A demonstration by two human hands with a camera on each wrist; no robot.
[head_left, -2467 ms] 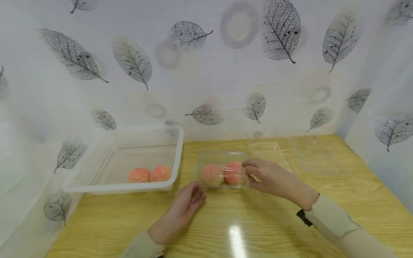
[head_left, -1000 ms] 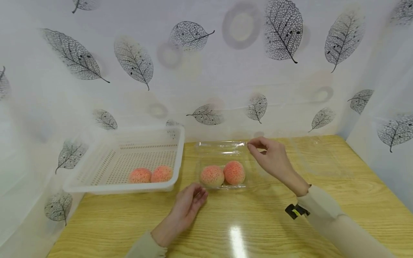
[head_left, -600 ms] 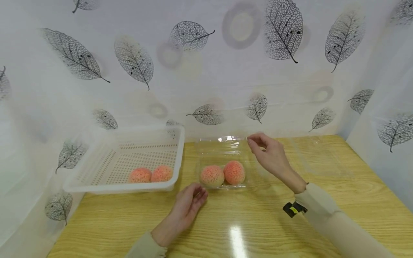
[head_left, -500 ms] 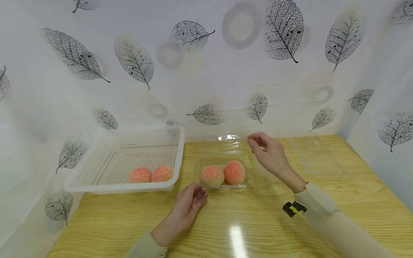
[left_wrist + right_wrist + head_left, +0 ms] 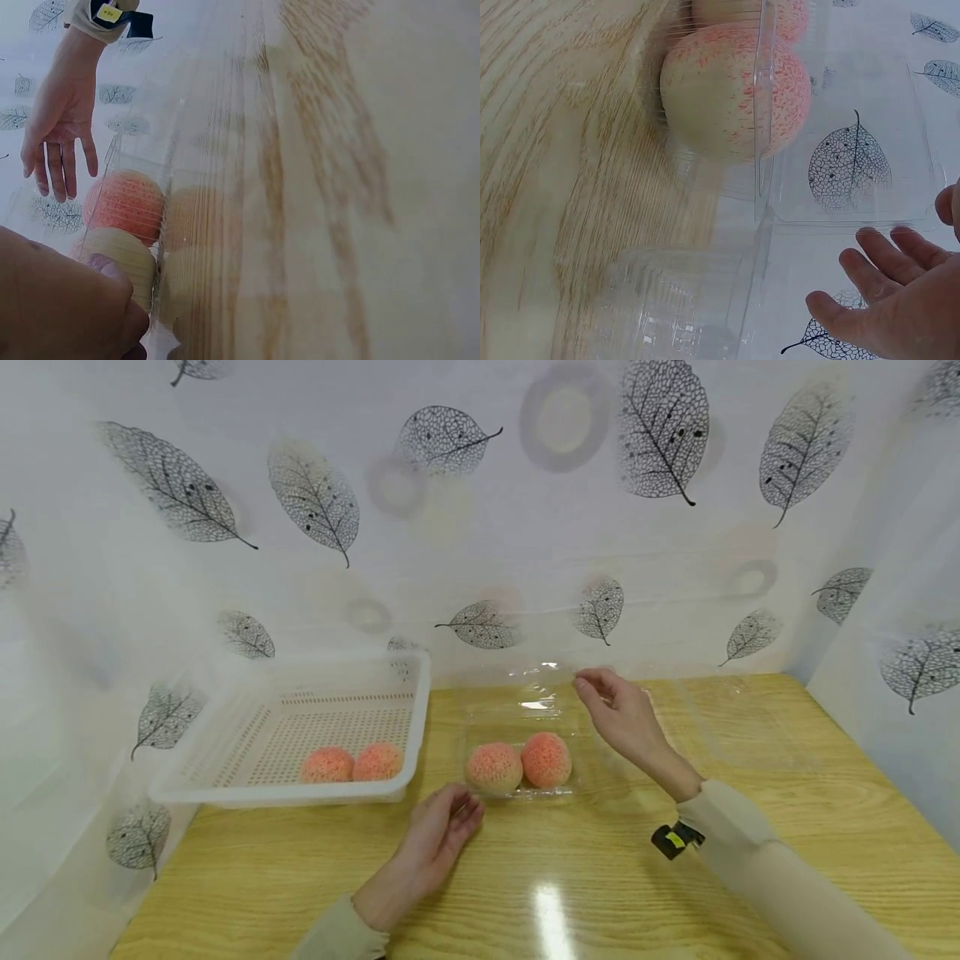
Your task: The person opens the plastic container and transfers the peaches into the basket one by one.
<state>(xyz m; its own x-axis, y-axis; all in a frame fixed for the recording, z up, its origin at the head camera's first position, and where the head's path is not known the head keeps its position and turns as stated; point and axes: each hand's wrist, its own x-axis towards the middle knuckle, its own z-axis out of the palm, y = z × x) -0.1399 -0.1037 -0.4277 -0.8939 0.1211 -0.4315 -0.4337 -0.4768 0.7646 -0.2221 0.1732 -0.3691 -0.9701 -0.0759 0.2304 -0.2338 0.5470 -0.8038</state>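
Observation:
Two pink-and-cream peaches point(image 5: 546, 760) sit side by side in a clear plastic clamshell container point(image 5: 517, 797) mid-table. My left hand point(image 5: 431, 835) is at its front left corner. In the left wrist view the thumb point(image 5: 109, 266) lies at the container's edge, with the other fingers curled beneath, pinching the rim. The container's lid point(image 5: 510, 693) stands raised at the back. At the lid's right side is my right hand point(image 5: 622, 714). Its fingers point(image 5: 870, 274) are fairly straight and spread in the right wrist view, tips right at the lid's edge.
A white perforated basket point(image 5: 285, 793) stands at the left, with two more peaches point(image 5: 327, 765) in its front right corner. Faint clear plastic containers point(image 5: 742, 718) lie on the wooden table point(image 5: 637, 893) at the right. A leaf-printed curtain point(image 5: 375, 527) hangs behind.
The lid has swung up and back, uncovering the peaches. My right hand rose from the container's right side with it, then stayed nearly still while the lid tipped further back. My left hand stayed put.

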